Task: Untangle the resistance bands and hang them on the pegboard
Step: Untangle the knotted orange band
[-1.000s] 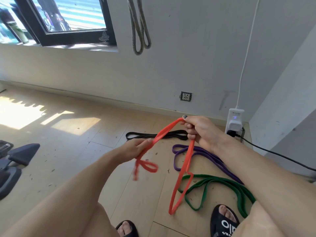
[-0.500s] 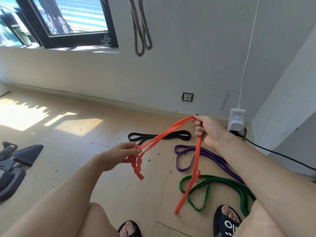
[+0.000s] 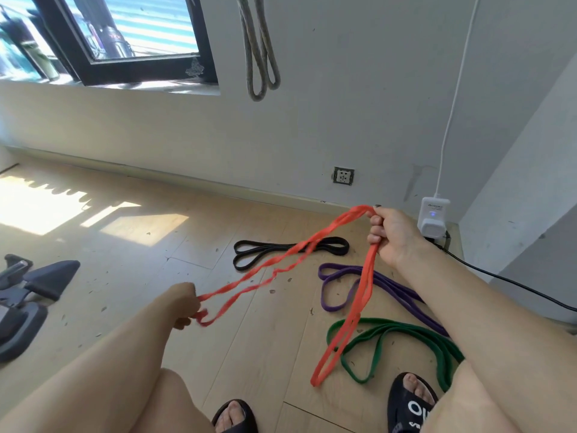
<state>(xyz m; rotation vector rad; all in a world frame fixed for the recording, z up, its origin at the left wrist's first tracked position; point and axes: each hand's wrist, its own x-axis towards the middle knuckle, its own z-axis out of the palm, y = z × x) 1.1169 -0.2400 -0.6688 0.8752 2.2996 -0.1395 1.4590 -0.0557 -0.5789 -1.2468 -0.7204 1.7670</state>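
Observation:
An orange resistance band (image 3: 359, 295) stretches between both hands above the wooden floor. My right hand (image 3: 392, 234) grips its upper bend at the right, and a long loop hangs down from there to the floor. My left hand (image 3: 184, 304) grips the twisted lower end at the left. On the floor lie a black band (image 3: 249, 251), a purple band (image 3: 337, 290) and a green band (image 3: 390, 339). A grey band (image 3: 259, 57) hangs on the wall above.
A white plug adapter (image 3: 434, 220) with a black cable sits at the wall on the right, near a wall socket (image 3: 343, 175). Dark exercise equipment (image 3: 28, 295) stands at the left. My sandalled feet (image 3: 412, 404) are at the bottom edge. A window (image 3: 125, 35) is at upper left.
My hands have moved apart: the left hand pulled down and left, the right hand rose to the right. The orange band is drawn out longer between them.

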